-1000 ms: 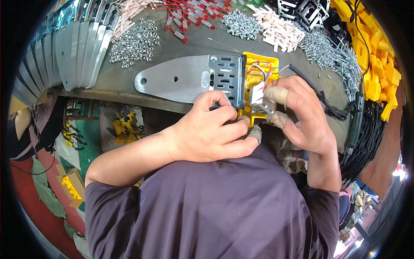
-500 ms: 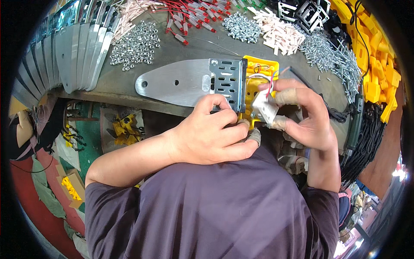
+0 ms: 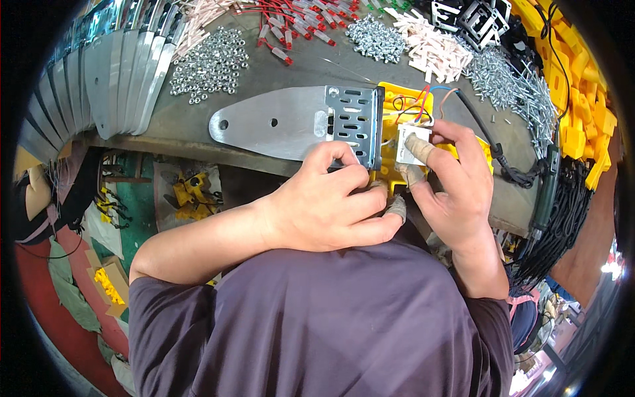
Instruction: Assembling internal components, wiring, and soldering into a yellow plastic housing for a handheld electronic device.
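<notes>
1. Left hand (image 3: 331, 208): curled shut at the bench edge, fingertips on the lower rim of the vented plate (image 3: 352, 122). Whether it pinches something small beneath cannot be told; the knuckles hide it.
2. Right hand (image 3: 456, 192): fingers closed round a small white block (image 3: 409, 142), taped forefinger laid across its face, thumb below. A second taped fingertip shows under the left hand's knuckles.
3. White block: sits over the yellow housing (image 3: 403, 112), just right of the vented plate, touching the right hand's fingers. Red, blue and brown wires (image 3: 415, 106) rise from its top into the housing.
4. Key relation: the block lies directly under the right fingers, and the right hand is the nearer. The left hand is just beside it, to the block's left and lower. The block's long axis runs roughly away from the person, toward the bench's far side.
5. Metal blade (image 3: 274, 122): flat, tapered, two holes, long axis left to right, wide end joined to the vented plate.
6. Black cable (image 3: 493, 149): runs from the housing rightward along the bench.
7. Bench (image 3: 198, 135), far side: heap of nuts (image 3: 208, 66), heaps of screws (image 3: 509, 76), white connectors (image 3: 433, 49), red-tipped leads (image 3: 291, 23).
8. Left rim: stacked blades (image 3: 109, 73). Right rim: yellow parts (image 3: 585, 99).
</notes>
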Action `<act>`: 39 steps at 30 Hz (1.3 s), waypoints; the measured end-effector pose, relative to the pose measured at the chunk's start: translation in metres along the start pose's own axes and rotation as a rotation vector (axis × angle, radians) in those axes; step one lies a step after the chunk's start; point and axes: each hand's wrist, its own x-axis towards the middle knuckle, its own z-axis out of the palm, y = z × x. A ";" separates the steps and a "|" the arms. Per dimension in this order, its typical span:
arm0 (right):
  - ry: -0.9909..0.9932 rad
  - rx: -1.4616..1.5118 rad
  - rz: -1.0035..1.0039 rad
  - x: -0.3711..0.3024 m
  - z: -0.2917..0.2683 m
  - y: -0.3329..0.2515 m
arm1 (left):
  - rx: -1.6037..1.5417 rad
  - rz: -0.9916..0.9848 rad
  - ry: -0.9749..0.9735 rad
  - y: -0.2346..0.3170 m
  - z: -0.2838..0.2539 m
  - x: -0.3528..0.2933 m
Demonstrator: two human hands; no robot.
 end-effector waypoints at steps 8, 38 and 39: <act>0.011 0.013 -0.020 -0.006 0.004 0.005 | -0.128 -0.096 0.016 -0.011 -0.027 0.016; -0.315 0.099 0.137 0.052 -0.044 0.032 | -0.333 -0.654 -0.437 -0.046 -0.046 0.089; -0.304 0.103 0.163 0.053 -0.044 0.032 | -0.305 -0.633 -0.427 -0.046 -0.045 0.087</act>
